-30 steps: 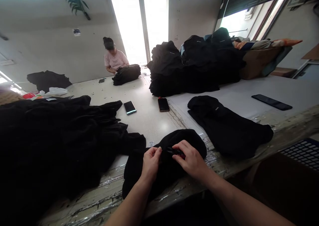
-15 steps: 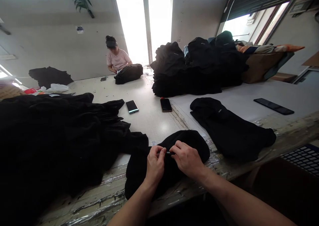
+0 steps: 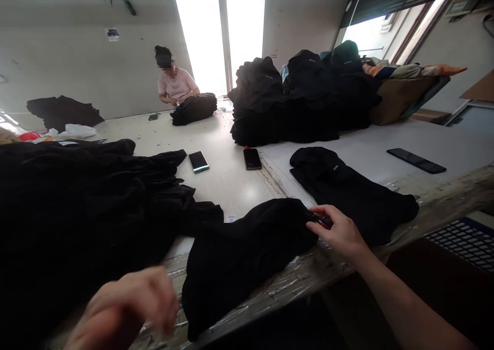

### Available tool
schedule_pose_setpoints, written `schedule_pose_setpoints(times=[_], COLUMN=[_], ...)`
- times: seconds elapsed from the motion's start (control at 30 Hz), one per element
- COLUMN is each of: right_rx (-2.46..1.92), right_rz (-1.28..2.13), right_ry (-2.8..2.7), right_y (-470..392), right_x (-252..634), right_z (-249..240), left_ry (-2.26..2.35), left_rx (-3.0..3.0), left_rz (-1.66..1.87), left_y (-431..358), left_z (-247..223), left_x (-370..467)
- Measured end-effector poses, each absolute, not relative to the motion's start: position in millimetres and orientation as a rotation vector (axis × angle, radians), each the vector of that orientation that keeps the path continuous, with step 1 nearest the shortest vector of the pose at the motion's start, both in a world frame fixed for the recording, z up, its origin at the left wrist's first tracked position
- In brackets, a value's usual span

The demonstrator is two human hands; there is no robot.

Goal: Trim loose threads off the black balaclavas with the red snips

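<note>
Your blurred left hand (image 3: pixel 144 299), grip unreadable, now leaves the black garment (image 3: pixel 250 244) uncovered, your right hand (image 3: pixel 342 232) clasping a small tool (image 3: pixel 324 222).

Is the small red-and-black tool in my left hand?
No, the right hand holds the small red-and-black tool, by the right end of the black garment.
</note>
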State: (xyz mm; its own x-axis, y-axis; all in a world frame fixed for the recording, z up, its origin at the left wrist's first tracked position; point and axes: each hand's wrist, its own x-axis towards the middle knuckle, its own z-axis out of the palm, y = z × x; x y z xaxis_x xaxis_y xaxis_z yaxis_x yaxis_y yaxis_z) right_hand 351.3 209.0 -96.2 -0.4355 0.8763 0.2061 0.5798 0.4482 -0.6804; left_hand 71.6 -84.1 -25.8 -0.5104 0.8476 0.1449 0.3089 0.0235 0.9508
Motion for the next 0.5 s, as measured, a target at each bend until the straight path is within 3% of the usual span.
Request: schedule_pose_setpoints(times=[0.1,0.23,0.4,0.5], right_rx=[-1.122,-1.059,-1.072,-1.095], right_rz=[0.751,0.756,0.825,0.821], right_ry=[-2.311,-2.339,-2.162,-2.163], right_y=[206.1,205.3,217.6,218.8], right_x=[345.5,336.4,339.9,336.0], right_z=[-115.0,-114.6,-89.1,-87.6], left_ry=[2.06,2.185,2.27,2.453], left_rx=[1.285,1.453,1.082,1.199], left_rz=[1.183,1.093,1.236,1.264], left_y=[-46.3,-11.1,-12.8,-6.5], left_z=[-60.3,-96.8,-71.8,-58.6], left_x=[84.6,101.4,74.1,66.0])
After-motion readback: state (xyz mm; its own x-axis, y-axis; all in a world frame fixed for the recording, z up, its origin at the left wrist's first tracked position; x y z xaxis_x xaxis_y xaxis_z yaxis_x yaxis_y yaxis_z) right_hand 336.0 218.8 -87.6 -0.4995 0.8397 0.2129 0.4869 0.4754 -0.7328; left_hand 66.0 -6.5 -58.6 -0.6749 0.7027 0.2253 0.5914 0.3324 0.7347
